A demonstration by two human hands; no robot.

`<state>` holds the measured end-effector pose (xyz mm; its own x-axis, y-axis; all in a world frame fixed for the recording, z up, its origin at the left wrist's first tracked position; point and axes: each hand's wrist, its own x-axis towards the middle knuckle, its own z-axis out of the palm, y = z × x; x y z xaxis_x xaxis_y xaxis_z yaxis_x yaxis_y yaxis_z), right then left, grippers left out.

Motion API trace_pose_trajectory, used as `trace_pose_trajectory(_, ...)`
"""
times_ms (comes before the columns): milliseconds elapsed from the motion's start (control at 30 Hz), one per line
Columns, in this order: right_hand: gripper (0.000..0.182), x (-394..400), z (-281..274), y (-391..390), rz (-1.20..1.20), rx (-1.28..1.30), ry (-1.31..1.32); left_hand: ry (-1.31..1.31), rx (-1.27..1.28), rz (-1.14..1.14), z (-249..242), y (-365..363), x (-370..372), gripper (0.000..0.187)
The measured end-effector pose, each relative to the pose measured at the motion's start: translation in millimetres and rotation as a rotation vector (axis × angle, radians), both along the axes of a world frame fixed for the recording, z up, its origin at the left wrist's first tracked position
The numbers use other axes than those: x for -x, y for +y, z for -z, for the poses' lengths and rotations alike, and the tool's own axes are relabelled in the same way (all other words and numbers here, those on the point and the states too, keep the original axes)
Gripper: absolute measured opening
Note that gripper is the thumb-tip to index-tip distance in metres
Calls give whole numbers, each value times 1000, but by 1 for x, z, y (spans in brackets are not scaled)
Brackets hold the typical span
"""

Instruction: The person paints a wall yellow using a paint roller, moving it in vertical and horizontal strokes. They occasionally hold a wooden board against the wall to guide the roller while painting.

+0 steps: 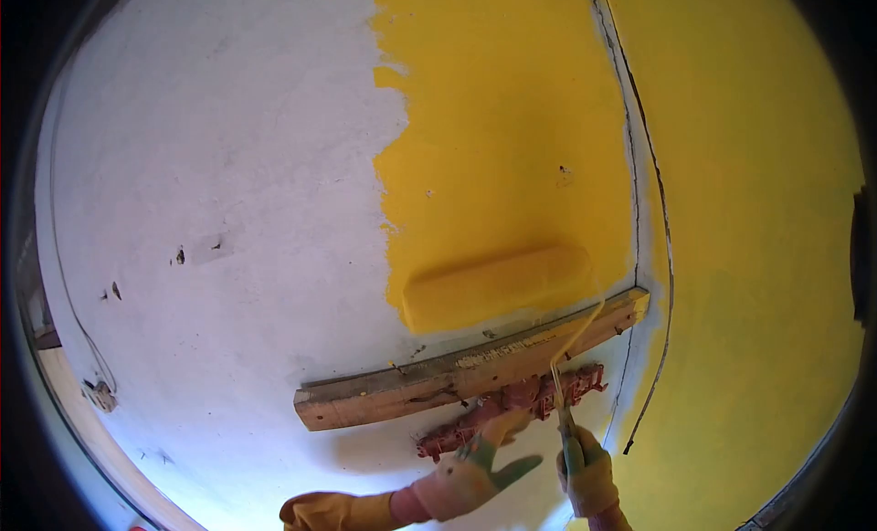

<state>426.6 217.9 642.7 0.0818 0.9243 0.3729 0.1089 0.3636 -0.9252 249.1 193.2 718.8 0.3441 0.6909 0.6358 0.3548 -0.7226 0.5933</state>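
My right hand (589,481), in a pale glove with green on it, is wrapped around the handle of a paint roller (498,284). The wide yellow roller head rests against the yellow-painted part of the wall (512,120), just above a wooden board (411,391). Its thin wire frame bends down across the board to my grip. To the left, my left hand (466,481) is gloved in the same way and holds nothing, its thumb apart from the fingers. The fingers are slightly blurred, in front of a dark red rack-like piece (484,421) under the board.
Unpainted whitish wall (219,147) spreads to the left, with small holes and a thin cable (68,284). A cracked corner seam with a dark hanging wire (662,211) separates it from the yellow right wall (758,211). The board juts out with nails in it.
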Motion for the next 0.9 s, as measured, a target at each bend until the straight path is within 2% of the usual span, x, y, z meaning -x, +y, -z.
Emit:
trace_pose_trajectory(33, 28, -3, 5, -4, 2, -4, -3, -31, -1, -5, 7, -6, 6, 47)
trace_pose_trajectory(100, 34, -8, 14, -14, 179, -495, -495, -65, 3, -12, 7, -18, 20, 45)
trace_pose_trajectory(167, 35, -7, 22, -19, 175, -490, -521, 37, -192, -40, 3, -30, 35, 44)
trace_pose_trajectory(300, 37, -7, 25, -23, 156, -497, -570, -37, -210, -152, 0, -53, 59, 37)
trace_pose_trajectory(367, 40, -5, 22, -23, 148, -487, -570, -12, -207, -296, -2, -61, 75, 26)
trace_pose_trajectory(433, 48, 0, 18, -23, 149, -509, -582, -12, -346, -463, 6, -62, 93, 26)
trace_pose_trajectory(500, 51, 5, 15, -16, 179, -537, -611, -117, -412, -613, 9, -61, 107, 36)
trace_pose_trajectory(567, 54, 16, 0, -11, 206, -566, -635, -87, -700, -687, 24, -43, 136, 47)
trace_pose_trajectory(600, 41, 28, -19, -8, 177, -353, -311, -86, -701, -687, 17, -43, 136, 47)
trace_pose_trajectory(633, 32, 34, -34, -7, 143, -137, 11, -76, -731, -839, 5, -42, 136, 46)
trace_pose_trajectory(667, 36, 33, -40, -7, 89, -84, 55, -65, -763, -990, -2, -42, 136, 47)
trace_pose_trajectory(700, 36, 32, -32, -6, 89, -91, 62, -63, -774, -987, -5, -41, 140, 47)
trace_pose_trajectory(767, 35, 30, -12, 0, 104, -206, -112, 23, -754, -1030, -6, -35, 152, 46)
trace_pose_trajectory(800, 38, 37, -33, -24, 37, 179, 120, 14, -764, -997, 0, -30, 161, 46)
trace_pose_trajectory(867, 54, 23, 10, -19, 166, -501, -530, 102, -764, -930, -3, -28, 167, 49)
trace_pose_trajectory(900, 55, 24, 21, -20, 185, -486, -563, 195, -744, -860, -4, -28, 169, 52)
